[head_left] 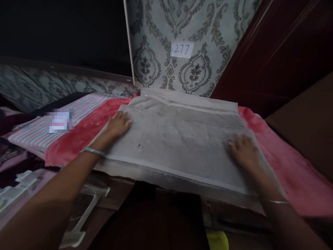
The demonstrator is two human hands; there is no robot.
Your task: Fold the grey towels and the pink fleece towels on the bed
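A large grey cloth [177, 146] with pale borders lies spread in front of me, its near edge hanging over the front. A small dark-and-white mark shows on its left part. My left hand [119, 124] rests on the cloth's left edge, palm down with fingers stretched out. On the right side, my right hand [244, 151] lies on the same cloth, fingers spread and slightly blurred. Beneath the grey cloth is a red-pink plush cloth [291, 166] that shows on both sides.
A striped folded cloth [39, 133] lies at the left, with a blurred-out device [59, 121] on it. A large dark screen [65, 34] stands behind. Patterned wallpaper carries a paper marked 277 [182, 49]. Below are a white plastic frame [85, 215] and a yellow object [218, 240].
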